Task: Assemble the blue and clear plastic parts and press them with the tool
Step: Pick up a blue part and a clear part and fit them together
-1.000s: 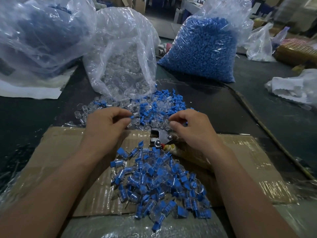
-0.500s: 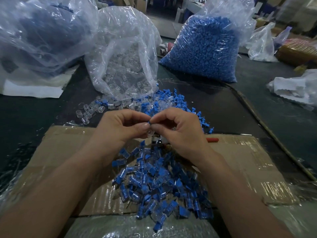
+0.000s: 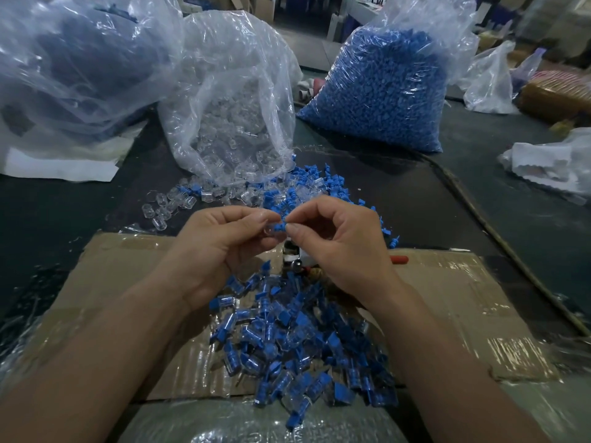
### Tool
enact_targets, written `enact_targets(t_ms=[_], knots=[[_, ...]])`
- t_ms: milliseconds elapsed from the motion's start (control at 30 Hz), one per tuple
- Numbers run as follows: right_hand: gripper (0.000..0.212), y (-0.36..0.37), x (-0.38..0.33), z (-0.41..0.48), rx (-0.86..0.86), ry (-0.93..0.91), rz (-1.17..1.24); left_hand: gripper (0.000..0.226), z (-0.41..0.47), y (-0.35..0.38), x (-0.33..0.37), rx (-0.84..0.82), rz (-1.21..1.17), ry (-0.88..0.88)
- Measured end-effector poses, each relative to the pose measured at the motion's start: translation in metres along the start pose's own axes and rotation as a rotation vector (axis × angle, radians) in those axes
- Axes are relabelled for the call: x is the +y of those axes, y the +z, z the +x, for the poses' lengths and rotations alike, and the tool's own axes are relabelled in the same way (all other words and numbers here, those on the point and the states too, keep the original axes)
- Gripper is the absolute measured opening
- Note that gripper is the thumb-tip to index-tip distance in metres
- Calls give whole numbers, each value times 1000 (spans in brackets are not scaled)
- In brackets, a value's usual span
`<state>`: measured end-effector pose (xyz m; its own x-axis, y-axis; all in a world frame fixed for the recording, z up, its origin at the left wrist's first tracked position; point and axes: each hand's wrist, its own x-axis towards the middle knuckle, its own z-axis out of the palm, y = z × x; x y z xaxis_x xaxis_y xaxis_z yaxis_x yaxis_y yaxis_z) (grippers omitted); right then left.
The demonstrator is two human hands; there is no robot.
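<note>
From the head camera I see both hands raised just above the far edge of the cardboard (image 3: 121,266), meeting at the fingertips. My left hand (image 3: 220,247) pinches a clear part (image 3: 269,231) between thumb and forefinger, the other fingers curled in toward the palm. My right hand (image 3: 345,247) pinches a blue part (image 3: 279,226) the same way, with its remaining fingers bent and arched above. The two parts touch end to end between the hands; I cannot tell how far the blue one sits inside the clear one.

Directly under the hands lies the tool (image 3: 295,257). Only its metal head shows in the gap between the wrists, and a red handle tip (image 3: 399,259) pokes out to the right of my right wrist.

Nearer to me, a heap of joined pieces (image 3: 297,340) covers the middle of the cardboard between my forearms.

Beyond the hands, loose parts (image 3: 287,190) are scattered on the dark table (image 3: 57,212), blue ones to the right and clear ones to the left, spilling from the mouth of an open clear bag (image 3: 230,107). To its right stands a full blue bag (image 3: 383,91). A large crumpled bag (image 3: 73,65) fills the far left corner, and a white bag (image 3: 550,161) lies at the right edge.
</note>
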<state>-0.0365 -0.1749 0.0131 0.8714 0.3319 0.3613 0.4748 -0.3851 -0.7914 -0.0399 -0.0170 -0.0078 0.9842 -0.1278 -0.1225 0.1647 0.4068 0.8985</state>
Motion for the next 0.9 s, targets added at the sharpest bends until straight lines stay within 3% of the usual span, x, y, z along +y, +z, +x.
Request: enact_targets(t_ms=[200,667,900], knots=[[19,-2,2,-1,8,6,-28,18,-2,0,-3,-29,66,33],[29,-2,1,0,-137,84,266,14,-6,5,1,-70,30,14],[31,-2,3,0,-85,70,250,14,-5,4,0,-44,170,70]])
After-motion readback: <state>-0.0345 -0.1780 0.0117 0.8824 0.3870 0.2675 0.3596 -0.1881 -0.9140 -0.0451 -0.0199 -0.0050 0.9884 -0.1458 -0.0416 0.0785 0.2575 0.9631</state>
